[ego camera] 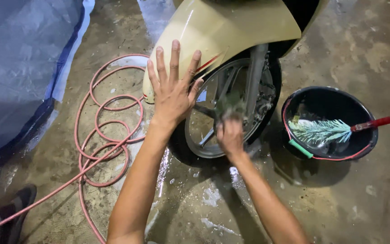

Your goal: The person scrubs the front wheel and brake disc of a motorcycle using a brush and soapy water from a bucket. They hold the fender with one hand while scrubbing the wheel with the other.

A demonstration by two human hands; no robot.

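My left hand rests flat, fingers spread, on the cream front fender of a motorbike. My right hand is closed around a dark, wet sponge or cloth and presses it into the spokes of the front wheel, near the hub. The wheel's black tyre stands on the wet concrete floor. Part of the rim is hidden behind both hands.
A black bucket to the right of the wheel holds a bristly brush with a red handle and a green-handled tool. A coiled red hose lies left. A blue-grey tarp covers the far left. A shoe is at the bottom left.
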